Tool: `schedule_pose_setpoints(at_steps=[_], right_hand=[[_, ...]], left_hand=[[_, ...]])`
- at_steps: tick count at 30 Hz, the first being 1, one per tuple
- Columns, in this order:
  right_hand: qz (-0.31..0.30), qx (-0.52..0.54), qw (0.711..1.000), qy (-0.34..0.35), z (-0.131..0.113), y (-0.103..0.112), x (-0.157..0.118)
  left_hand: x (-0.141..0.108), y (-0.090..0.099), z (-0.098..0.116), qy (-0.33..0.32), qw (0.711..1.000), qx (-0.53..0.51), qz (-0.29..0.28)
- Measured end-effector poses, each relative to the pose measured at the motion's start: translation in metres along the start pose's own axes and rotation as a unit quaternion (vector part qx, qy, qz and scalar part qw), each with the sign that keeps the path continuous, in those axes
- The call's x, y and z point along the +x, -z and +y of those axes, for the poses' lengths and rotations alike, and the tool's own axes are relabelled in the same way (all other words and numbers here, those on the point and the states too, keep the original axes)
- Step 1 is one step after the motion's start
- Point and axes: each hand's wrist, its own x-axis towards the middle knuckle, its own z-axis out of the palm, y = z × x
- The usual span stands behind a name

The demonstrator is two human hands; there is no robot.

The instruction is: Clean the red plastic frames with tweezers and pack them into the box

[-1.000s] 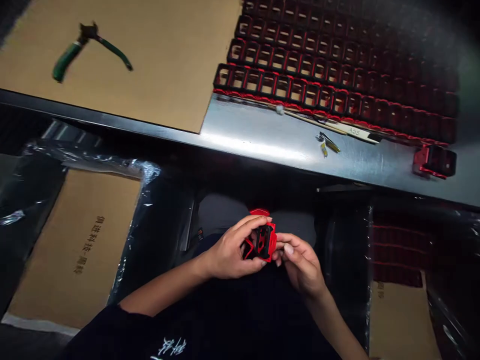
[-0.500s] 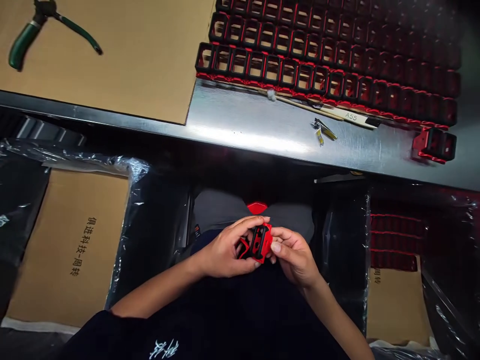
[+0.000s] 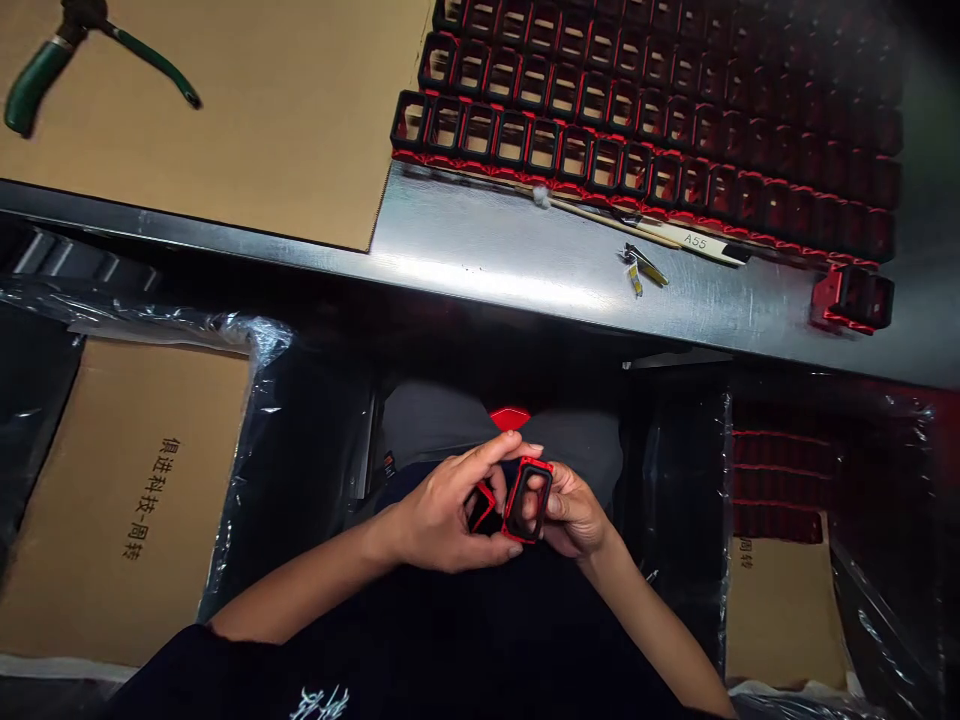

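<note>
Between my hands, above my lap, is a red-and-black rectangular plastic frame (image 3: 511, 522), its opening facing up toward me. My right hand (image 3: 579, 515) grips it from the right side, thumb at its edge and some fingers showing through the opening. My left hand (image 3: 450, 512) curls around a second red-and-black plastic piece (image 3: 480, 508), mostly hidden in the palm. The left fingertips and thumb also reach the near frame's top and bottom ends.
On the metal bench (image 3: 450, 230) stand rows of similar frames (image 3: 544, 145), a lone frame (image 3: 853, 298), nail clippers (image 3: 643, 268), a cotton-tipped stick (image 3: 607, 216) and a marked strip (image 3: 701, 243). Green-handled pliers (image 3: 41, 85) lie on cardboard (image 3: 262, 130). Plastic-lined boxes with cardboard (image 3: 127, 500) flank me.
The frame between my hands has turned, so its open side now faces me instead of its slotted side. The view has shifted slightly.
</note>
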Motion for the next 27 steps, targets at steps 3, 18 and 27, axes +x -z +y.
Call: schedule_pose_setpoints(at_steps=[3, 18, 27], right_hand=[[-0.005, -0.003, 1.0, 0.002, 0.003, 0.003, 0.001], [0.03, -0.386, 0.871, 0.302, -0.032, -0.016, -0.015], [0.047, -0.582, 0.664, 0.466, -0.03, -0.024, -0.018]], left_hand=[[0.003, 0.003, 0.01, 0.004, 0.997, 0.073, 0.001], [0.002, 0.013, 0.007, 0.305, 0.946, -0.062, -0.089], [-0.001, -0.013, 0.007, 0.337, 0.906, -0.257, -0.016]])
